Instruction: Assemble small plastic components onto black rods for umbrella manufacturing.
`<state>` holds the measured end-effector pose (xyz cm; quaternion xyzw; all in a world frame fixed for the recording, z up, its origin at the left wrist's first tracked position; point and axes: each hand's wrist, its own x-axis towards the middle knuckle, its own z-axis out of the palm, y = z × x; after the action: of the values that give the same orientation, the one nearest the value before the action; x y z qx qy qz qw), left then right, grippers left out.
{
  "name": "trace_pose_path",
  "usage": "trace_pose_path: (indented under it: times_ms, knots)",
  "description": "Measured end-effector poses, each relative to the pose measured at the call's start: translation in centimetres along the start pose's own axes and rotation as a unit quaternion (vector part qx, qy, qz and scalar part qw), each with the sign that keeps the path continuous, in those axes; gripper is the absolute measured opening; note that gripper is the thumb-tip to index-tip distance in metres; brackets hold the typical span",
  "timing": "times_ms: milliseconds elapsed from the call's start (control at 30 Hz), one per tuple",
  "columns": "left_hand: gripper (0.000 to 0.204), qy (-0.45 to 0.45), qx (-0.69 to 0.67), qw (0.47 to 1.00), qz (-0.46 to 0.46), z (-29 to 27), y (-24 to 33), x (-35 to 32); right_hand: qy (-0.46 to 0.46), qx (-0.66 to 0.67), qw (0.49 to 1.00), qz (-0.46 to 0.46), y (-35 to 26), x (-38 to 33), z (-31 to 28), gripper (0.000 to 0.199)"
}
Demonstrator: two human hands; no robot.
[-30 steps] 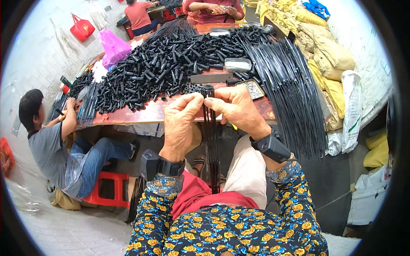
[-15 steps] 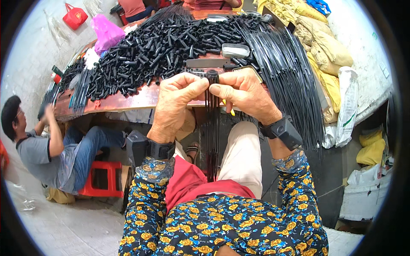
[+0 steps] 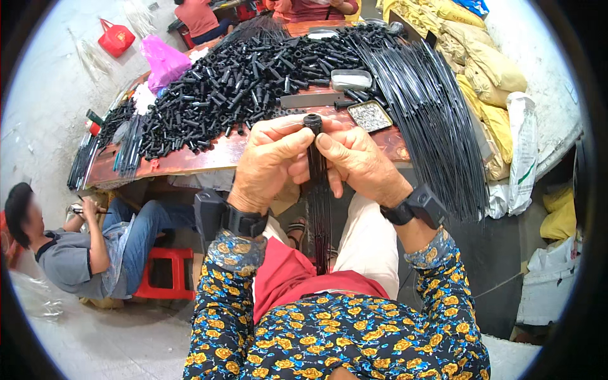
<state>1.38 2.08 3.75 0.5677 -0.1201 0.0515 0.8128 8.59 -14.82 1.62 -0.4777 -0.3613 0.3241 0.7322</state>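
Note:
In front of my lap hangs an umbrella-frame-like bundle of long thin black ribs (image 3: pixel 318 202), gathered under a round black hub (image 3: pixel 312 120). My left hand (image 3: pixel 266 161) is closed on it just below the hub, with thumb and index finger pinching. From the other side my right hand (image 3: pixel 364 163) grips the same spot, its thumb against the ribs and one finger pointing down. The lower ends of the ribs reach down between my thighs. My fingers partly hide where the ribs meet the hub.
Short black tubes (image 3: pixel 221 95) are heaped across the red-brown table (image 3: pixel 196 152). Long black rods (image 3: pixel 430 133) overhang its right side. Beyond my hands are a tray of small metal bits (image 3: pixel 387 123), a flat metal bar (image 3: pixel 310 100) and a plastic box (image 3: pixel 351 80). A co-worker (image 3: pixel 82 253) sits left.
My fingers have shifted around the hub, with more of them curled beneath it. The tray, mostly hidden before, now shows. The co-worker's hands have come down.

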Motion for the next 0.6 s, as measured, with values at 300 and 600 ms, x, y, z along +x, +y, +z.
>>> trace_pose_path:
  times_ms: [300, 600]
  knots:
    - [0.022, 0.164, 0.101, 0.964, 0.183, 2.7, 3.8, 0.8, -0.008, -0.045, 0.999, -0.013, 0.4, -0.3, 2.5, 0.032]
    - [0.026, 0.157, 0.133, 0.973, 0.106, 2.0, 0.3, -1.9, -0.094, -0.23, 0.968, -0.026, 5.0, 1.1, -0.1, 0.013]
